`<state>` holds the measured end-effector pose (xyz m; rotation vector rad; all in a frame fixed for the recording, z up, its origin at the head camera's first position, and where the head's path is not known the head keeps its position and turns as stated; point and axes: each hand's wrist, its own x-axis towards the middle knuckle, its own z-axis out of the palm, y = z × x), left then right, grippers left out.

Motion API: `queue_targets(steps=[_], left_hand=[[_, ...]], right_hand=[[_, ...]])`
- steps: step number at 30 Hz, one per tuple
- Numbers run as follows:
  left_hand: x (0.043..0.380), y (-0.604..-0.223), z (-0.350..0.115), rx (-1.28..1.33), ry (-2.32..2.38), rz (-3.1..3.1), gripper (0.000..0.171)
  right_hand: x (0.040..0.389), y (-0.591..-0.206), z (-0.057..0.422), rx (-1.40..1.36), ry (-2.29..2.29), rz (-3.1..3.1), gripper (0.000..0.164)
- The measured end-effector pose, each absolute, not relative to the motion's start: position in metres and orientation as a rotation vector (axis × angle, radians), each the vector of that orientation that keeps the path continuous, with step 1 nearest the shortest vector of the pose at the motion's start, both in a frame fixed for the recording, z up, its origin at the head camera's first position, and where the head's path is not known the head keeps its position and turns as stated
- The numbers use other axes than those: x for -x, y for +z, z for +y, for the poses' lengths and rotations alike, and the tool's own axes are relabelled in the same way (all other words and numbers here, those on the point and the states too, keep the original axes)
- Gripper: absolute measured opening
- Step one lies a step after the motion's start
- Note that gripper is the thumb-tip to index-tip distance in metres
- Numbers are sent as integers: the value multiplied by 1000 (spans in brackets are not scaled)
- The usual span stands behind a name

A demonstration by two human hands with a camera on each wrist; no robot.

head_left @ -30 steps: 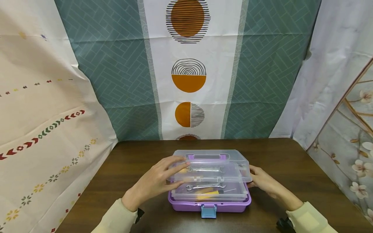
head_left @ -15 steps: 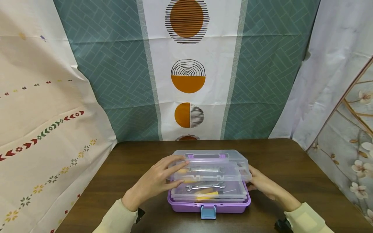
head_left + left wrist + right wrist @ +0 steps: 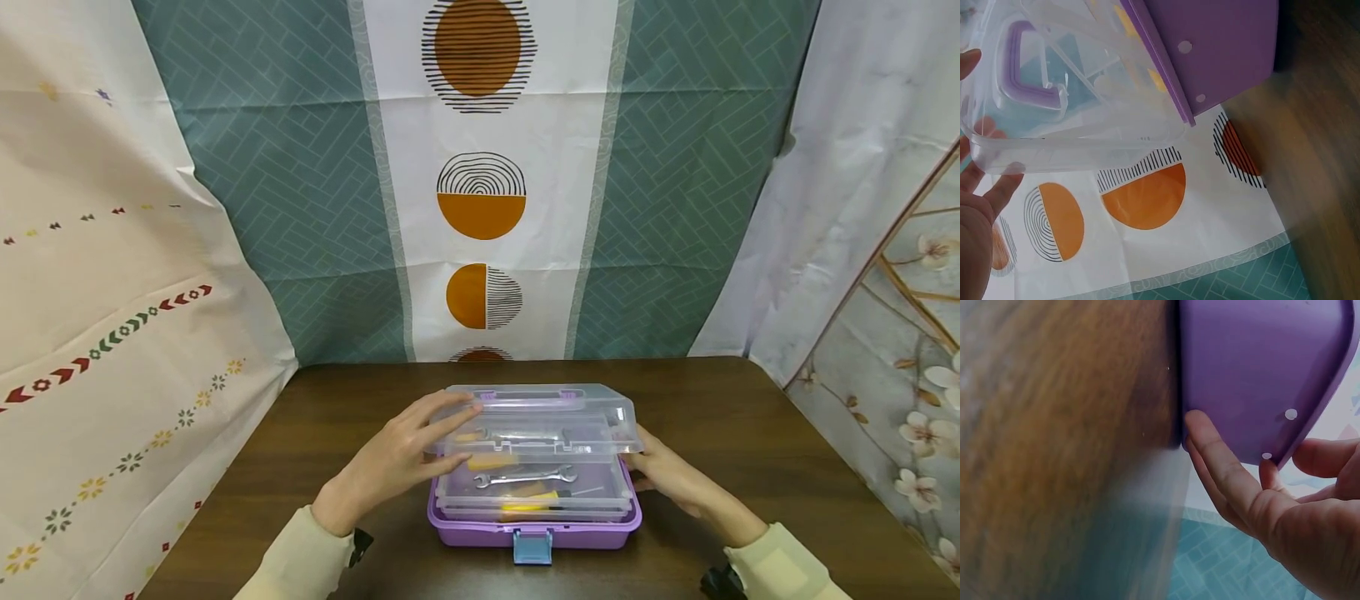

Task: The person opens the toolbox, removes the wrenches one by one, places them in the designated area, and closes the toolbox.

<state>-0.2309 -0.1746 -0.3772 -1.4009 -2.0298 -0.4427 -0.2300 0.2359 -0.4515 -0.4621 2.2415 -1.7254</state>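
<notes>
A purple toolbox [image 3: 531,535] with a blue front latch [image 3: 532,547] stands on the table. Its clear lid [image 3: 600,417] is tilted up, hinged at the back. My left hand [image 3: 405,450] holds the lid's left side, thumb on one face and fingers on another in the left wrist view. On the right, my right hand [image 3: 667,467] grips the box's side at the rear, fingers [image 3: 1222,465] along the purple wall and thumb up by the rim. Inside, a clear tray [image 3: 600,510] shows a wrench [image 3: 525,477] and a yellow-handled tool [image 3: 534,502].
The dark wooden table [image 3: 360,383] extends around the box on all sides. Behind it hangs a green and white patterned cloth [image 3: 660,208]. A cream embroidered cloth [image 3: 150,275] drapes at left, and a floral one [image 3: 915,400] at right.
The lid's front edge has risen a little with my left hand, uncovering more of the tray. My right hand stays at the box's side.
</notes>
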Motion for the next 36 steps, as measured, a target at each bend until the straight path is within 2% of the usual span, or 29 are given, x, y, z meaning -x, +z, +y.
queue_targets(steps=[5,12,14,19,25,30,36], left_hand=[[236,-374,-175,1400,-478,-2051,54],[246,-368,-173,1366,-496,-2109,56],[248,-367,-173,1368,-523,-2132,57],[252,-364,-173,1377,-627,-2159,57],[254,-359,-173,1339,-636,-2208,66],[254,-359,-174,1301,-595,-2229,58],[254,-360,-174,1265,-542,-2226,61]], right_hand=[[230,-451,234,479,-1708,2261,57],[229,-450,235,490,-1685,2306,25],[229,-451,235,499,-1687,2306,21],[229,-452,235,528,-1699,2285,20],[229,-452,235,503,-1696,2294,19],[230,-451,234,493,-1670,2315,20],[230,-451,233,507,-1667,2313,19]])
